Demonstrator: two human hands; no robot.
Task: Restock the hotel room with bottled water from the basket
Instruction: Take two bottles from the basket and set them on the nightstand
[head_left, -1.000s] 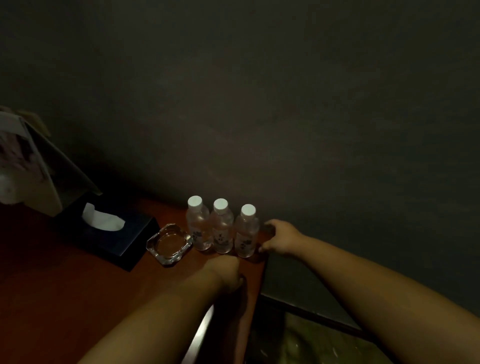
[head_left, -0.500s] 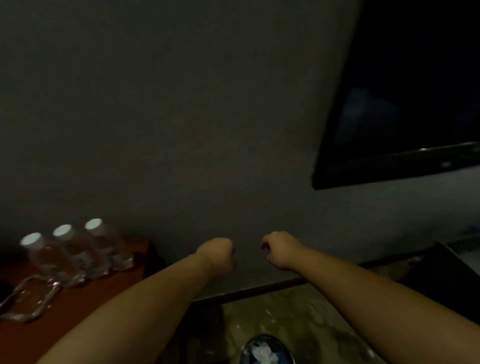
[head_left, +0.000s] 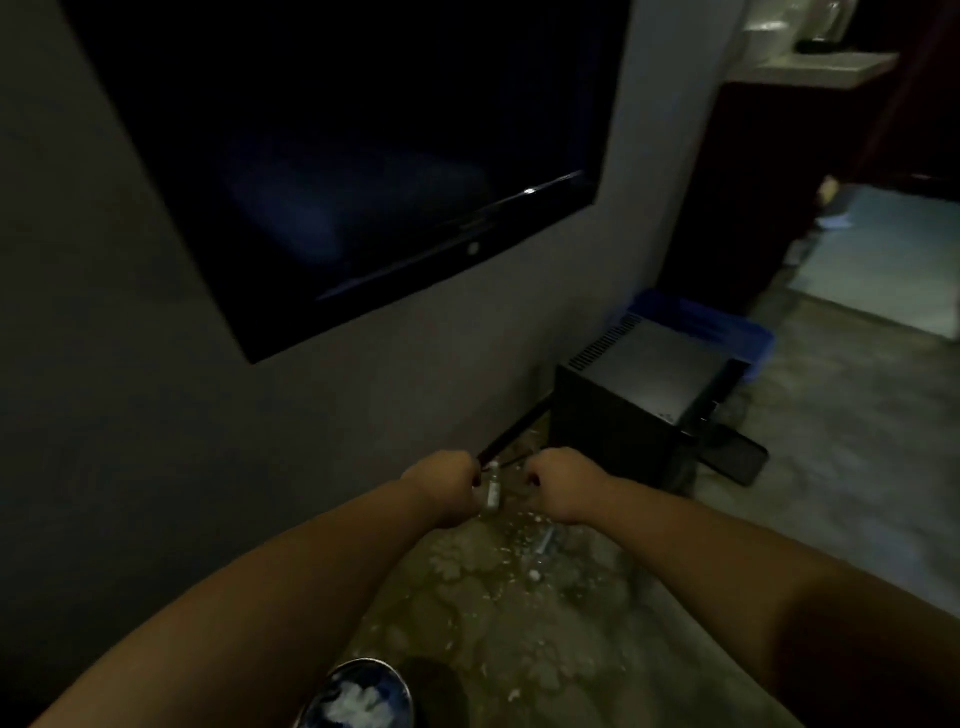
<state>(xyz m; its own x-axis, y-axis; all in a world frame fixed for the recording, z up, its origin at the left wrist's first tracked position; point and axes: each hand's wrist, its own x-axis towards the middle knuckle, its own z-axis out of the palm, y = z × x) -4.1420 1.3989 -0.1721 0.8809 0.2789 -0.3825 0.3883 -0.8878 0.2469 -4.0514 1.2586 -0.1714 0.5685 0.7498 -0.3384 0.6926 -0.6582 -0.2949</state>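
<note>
Hovering short of one blue basket (head_left: 727, 332), two curled grips: right hand (head_left: 561, 486) empty, left hand (head_left: 441, 488) unclear.

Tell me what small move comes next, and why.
Probably step toward the blue basket behind the black box. The left hand and right hand are curled and seem empty, and the basket sits on the floor well beyond them.

The blue basket (head_left: 717, 325) is half hidden behind the black box (head_left: 623, 410); the bottom edge cuts off the shoe (head_left: 358, 696).
</note>
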